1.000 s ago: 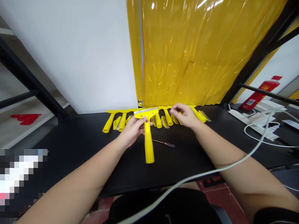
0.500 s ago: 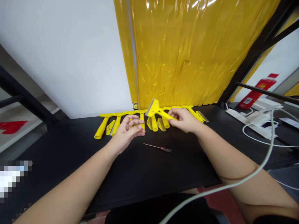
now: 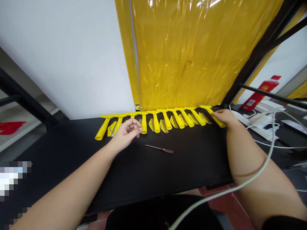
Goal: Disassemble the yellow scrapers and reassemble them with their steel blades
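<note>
— What do you have at the right hand [image 3: 222, 116]?

— I see it grasping a yellow scraper [image 3: 208, 109] by the handle, at the right end of a row of scrapers [image 3: 156, 124] on the black table [image 3: 134, 179].

— And the left hand [image 3: 127, 132]?

— Loosely curled near the row's left part, released as far as I can see; nothing shows in it.

— How would you work the right one from there?

— I'd hold only the handle, lower it flat, line the head up with its neighbours and let go once it lies steady. I'd mind the bladed plates [image 3: 163, 126] lying between the other handles; their edges look easy to brush.

— Anything farther out?

— A screwdriver [image 3: 167, 150] lies in front of the row, apart from both hands.

— What can't you make out?

— The right hand covers part of its scraper, so I can't tell whether the handle touches the table. The left hides part of the row behind it. A red object [image 3: 11, 127] is cut off at the left edge, and the patch below it is pixelated.
</note>
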A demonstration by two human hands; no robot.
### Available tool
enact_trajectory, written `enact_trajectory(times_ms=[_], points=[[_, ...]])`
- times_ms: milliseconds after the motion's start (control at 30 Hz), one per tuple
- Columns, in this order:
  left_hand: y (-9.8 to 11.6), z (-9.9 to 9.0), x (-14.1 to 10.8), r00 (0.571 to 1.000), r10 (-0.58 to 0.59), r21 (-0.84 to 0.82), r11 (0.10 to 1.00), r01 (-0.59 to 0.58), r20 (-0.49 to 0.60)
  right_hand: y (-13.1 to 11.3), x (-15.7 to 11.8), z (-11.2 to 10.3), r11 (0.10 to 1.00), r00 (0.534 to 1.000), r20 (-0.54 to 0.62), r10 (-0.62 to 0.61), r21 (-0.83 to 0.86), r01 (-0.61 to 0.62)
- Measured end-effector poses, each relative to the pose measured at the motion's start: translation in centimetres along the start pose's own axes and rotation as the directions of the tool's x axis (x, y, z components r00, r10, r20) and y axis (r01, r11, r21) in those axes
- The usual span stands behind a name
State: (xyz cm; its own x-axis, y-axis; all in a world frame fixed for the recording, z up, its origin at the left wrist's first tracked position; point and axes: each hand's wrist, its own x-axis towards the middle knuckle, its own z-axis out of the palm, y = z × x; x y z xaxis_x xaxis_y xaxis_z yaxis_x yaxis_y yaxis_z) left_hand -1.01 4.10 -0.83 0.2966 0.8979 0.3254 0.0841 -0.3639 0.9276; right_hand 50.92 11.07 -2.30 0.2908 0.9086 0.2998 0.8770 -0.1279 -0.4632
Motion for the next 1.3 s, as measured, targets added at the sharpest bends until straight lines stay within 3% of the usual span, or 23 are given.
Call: enact_trajectory(times_ms=[100,200,433,867,967,1067,1200,1300], points=[[-0.1,-0.1,0.0,1.000,-0.014,0.016,1.000,0.014,0.016,0.2,1.0,1.7,0.985,0.985,0.050,0.168,-0.046,-0.165],[-0.3,-0.1,0.0,0.999,-0.027,0.026,0.999,0.026,0.034,0.0,1.7,3.0,0.968,0.969,0.049,0.243,-0.069,-0.240],[-0.5,0.0,0.0,0.997,-0.041,0.038,0.999,0.039,0.070,0.3,2.0,3.9,0.959,0.963,0.028,0.268,-0.099,-0.264],[-0.5,0.0,0.1,0.996,-0.041,0.057,0.998,0.036,0.083,-0.2,1.3,3.1,0.932,0.948,0.019,0.319,-0.189,-0.310],[-0.5,0.0,0.0,0.996,-0.043,0.068,0.997,0.038,0.083,-1.0,1.0,2.5,0.938,0.957,-0.052,0.287,-0.190,-0.292],[-0.4,0.1,0.0,0.995,-0.048,0.073,0.996,0.042,0.083,-2.4,0.8,2.1,0.965,0.978,-0.098,0.185,-0.172,-0.199],[-0.3,0.1,0.0,0.995,-0.045,0.081,0.996,0.039,0.084,-4.6,0.4,3.0,0.983,0.998,0.049,0.040,-0.182,-0.030],[-0.2,0.1,0.0,0.996,-0.040,0.089,0.995,0.033,0.080,-5.7,0.1,4.3,0.973,0.989,0.145,0.038,-0.231,-0.003]])
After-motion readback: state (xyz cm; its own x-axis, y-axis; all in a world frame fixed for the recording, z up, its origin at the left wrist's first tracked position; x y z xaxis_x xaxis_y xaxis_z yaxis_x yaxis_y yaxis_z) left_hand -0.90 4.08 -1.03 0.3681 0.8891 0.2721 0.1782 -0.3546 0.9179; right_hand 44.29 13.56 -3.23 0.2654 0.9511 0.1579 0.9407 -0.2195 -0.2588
